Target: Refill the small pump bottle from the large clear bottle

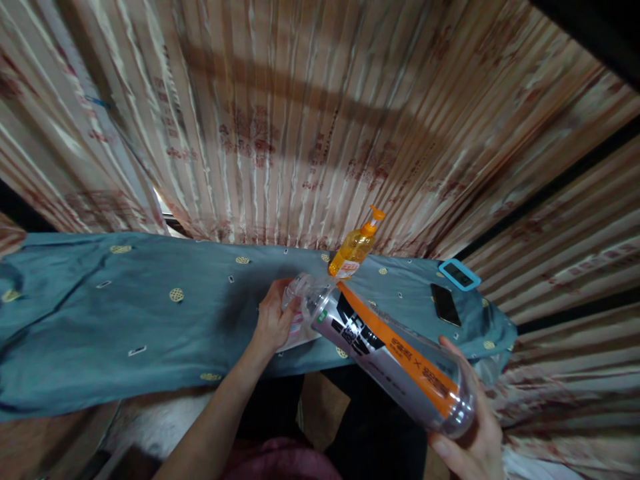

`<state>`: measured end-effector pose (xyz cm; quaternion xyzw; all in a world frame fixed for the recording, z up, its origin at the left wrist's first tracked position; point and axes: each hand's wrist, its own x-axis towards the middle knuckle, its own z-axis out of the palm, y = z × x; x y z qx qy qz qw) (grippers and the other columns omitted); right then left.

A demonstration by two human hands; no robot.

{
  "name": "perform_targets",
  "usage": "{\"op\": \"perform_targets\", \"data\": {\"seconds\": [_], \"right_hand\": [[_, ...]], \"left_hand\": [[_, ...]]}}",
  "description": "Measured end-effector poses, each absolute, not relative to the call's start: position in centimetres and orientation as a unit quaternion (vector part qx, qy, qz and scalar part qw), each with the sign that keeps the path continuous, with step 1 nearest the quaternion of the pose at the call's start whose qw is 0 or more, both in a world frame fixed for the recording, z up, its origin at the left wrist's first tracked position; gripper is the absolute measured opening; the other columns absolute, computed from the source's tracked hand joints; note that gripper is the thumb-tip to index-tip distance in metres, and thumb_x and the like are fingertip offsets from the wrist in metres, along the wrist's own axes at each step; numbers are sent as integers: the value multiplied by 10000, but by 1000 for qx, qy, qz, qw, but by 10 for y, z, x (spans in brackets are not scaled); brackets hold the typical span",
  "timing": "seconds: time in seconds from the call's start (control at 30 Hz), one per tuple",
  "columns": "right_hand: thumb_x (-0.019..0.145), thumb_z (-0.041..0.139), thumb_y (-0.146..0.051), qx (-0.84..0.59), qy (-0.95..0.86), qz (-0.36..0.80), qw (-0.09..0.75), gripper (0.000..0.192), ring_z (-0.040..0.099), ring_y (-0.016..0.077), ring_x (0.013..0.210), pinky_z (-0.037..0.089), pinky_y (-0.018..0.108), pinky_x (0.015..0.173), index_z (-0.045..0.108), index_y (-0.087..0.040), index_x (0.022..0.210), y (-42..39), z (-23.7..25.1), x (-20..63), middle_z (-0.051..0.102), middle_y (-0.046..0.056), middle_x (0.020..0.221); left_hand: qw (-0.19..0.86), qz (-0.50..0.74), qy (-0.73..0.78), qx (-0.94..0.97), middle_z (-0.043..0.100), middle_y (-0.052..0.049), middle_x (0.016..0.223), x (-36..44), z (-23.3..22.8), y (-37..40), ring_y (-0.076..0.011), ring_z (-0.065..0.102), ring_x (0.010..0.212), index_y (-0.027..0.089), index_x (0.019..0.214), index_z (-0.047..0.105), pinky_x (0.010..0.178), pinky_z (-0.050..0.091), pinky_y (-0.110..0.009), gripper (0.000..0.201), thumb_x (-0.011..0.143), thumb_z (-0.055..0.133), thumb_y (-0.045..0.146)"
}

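My right hand [473,430] is wrapped around the base of a large clear plastic bottle [395,360] with a silver and orange label. The bottle is tilted, its neck end lower in depth and pointing left toward my left hand. Closed around a smaller clear plastic container [299,287], my left hand [275,317] is beside the large bottle's neck. A bit of pink shows on this container below my fingers. Whether the two openings touch I cannot tell. Just behind them, an orange pump bottle [351,252] with yellow-orange liquid stands on the cloth.
A blue-green cloth with pineapple prints [150,320] covers the long narrow surface before me. On its right side lie a dark phone [445,305] and a blue-framed digital device [459,275]. Patterned curtains [280,133] hang behind and to the right.
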<state>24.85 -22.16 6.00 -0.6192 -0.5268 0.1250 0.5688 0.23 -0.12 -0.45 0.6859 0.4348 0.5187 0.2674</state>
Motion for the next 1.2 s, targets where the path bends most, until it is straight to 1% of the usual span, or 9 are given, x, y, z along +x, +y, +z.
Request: {"op": "perform_targets", "data": {"seconds": [0.17,0.27,0.37,0.5,0.63,0.77,0.9,1.1,1.2], "right_hand": [[715,817,-681,-622,-520,144,567,1053,610,379,1335,509,388,1043,444,-206,1578,-223,58,248,583,127,1529],[715,813,-691,-626,-510,140,573,1026,588,378,1361,494,384,1064,472,-218,1559,-222,61,246,512,113,1598],[711,815,-695,-623,-519,127,572,1017,586,371,1365,495,369,1061,487,-224,1550,-222,63,246,487,105,1620],[717,799,-710,-629,-523,126,561,1046,552,381,1399,481,389,1086,454,-208,1567,-223,61,249,484,120,1618],[733,770,-723,-636,-533,118,546,1064,522,396,1425,453,428,1128,429,-169,1575,-224,61,251,505,146,1593],[740,777,-715,-645,-526,124,539,1049,509,401,1434,430,455,1156,430,-179,1572,-224,67,247,542,144,1563],[750,765,-727,-656,-519,124,534,1031,479,430,1451,429,497,1155,444,-169,1556,-223,74,240,519,158,1578],[732,760,-767,-658,-508,127,540,1040,412,442,1496,331,539,1226,457,-191,1543,-223,78,237,475,148,1613],[745,757,-753,-665,-505,136,534,1032,423,442,1491,357,542,1213,443,-198,1557,-224,80,235,478,147,1611]], "left_hand": [[271,519,433,685,731,-118,1058,2,-5,0,-276,717,1004,175,1139,642,918,568,-423,596,967,394,689],[269,520,433,685,734,-126,1058,2,-4,0,-278,721,1010,167,1141,638,914,570,-420,629,961,380,712],[267,525,424,688,737,-127,1041,2,-4,1,-278,724,995,160,1140,636,902,577,-423,625,964,381,703],[260,530,419,690,735,-115,1031,2,-5,1,-280,722,981,172,1137,637,891,584,-439,575,974,399,669],[261,524,429,687,736,-113,1029,3,-5,0,-283,724,982,181,1117,642,892,581,-434,602,967,379,701],[277,520,435,681,737,-120,1040,4,-2,-2,-286,721,996,174,1123,639,911,572,-430,632,954,374,722],[290,521,434,675,738,-127,1055,3,0,-3,-293,719,1006,168,1130,640,928,566,-441,639,936,396,725],[294,522,433,674,743,-124,1056,4,-3,-3,-298,723,1010,177,1130,647,916,566,-448,591,941,417,688],[296,523,433,672,746,-122,1051,4,-3,-3,-296,727,997,178,1125,649,898,573,-444,577,944,423,678]]}}
